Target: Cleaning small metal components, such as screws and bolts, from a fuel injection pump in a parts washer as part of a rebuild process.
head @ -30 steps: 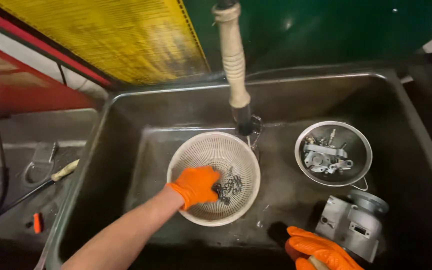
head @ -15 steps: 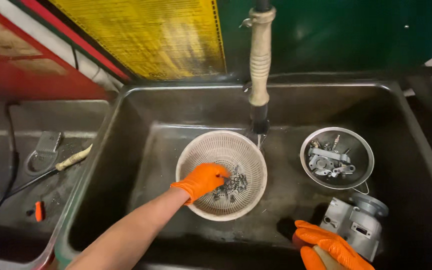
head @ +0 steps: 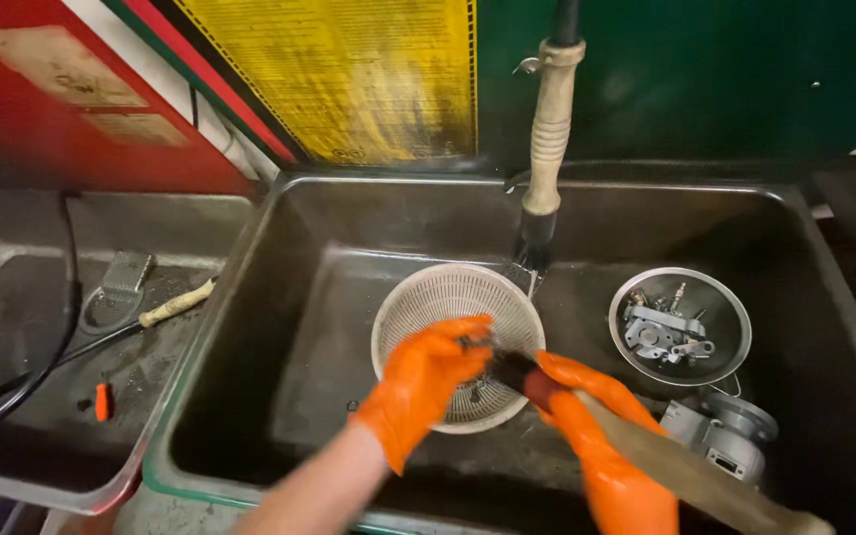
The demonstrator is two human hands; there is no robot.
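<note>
Both my hands wear orange gloves and meet over a white plastic strainer basket (head: 445,297) on the floor of a dark metal sink (head: 339,238). My left hand (head: 420,388) is closed, pinching a small dark metal part that is too blurred to make out. My right hand (head: 601,446) grips a brush (head: 691,468) with a long tan handle. The brush's dark head presses against the part at my left fingertips. More small parts lie in the basket beneath the hands, mostly hidden.
A pale ribbed hose nozzle (head: 550,149) hangs over the basket's far rim. A round metal sieve bowl (head: 737,342) with metal parts sits at the right, a grey cast housing (head: 730,436) in front of it. The left tray holds a pale-handled tool (head: 175,302), a black cable (head: 12,386) and a small orange item (head: 103,401).
My left hand lifted out of the basket with a small part. My right hand came in from the lower right with the brush and met it. The view shifted right and closer.
</note>
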